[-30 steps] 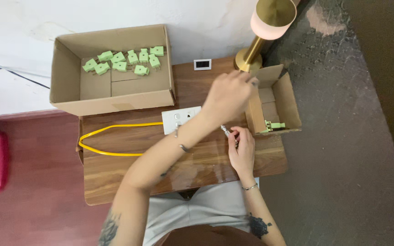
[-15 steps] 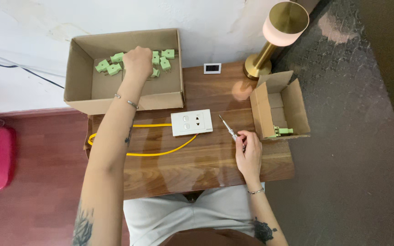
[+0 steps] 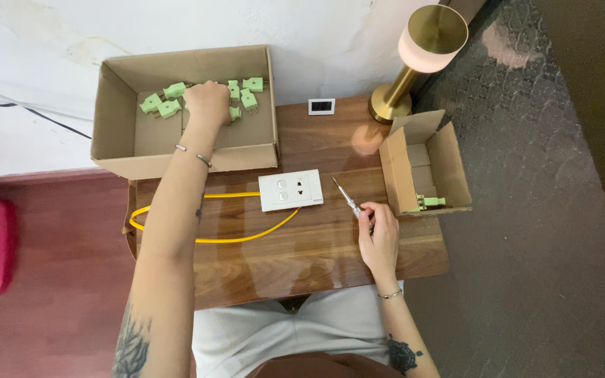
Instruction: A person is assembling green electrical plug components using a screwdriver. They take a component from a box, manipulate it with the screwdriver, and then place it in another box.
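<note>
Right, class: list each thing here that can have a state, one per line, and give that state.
Large cardboard box: flaps open, green plugs loose inside.
Small cardboard box: open, on its side, one green plug inside.
Lamp: upright.
Yellow cable: looped on the table.
Left hand: in the large box.
Right hand: holding a screwdriver.

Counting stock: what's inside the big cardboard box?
Light-green plastic plugs lie in the big cardboard box; the left hand covers some, so the count is unclear.
</note>
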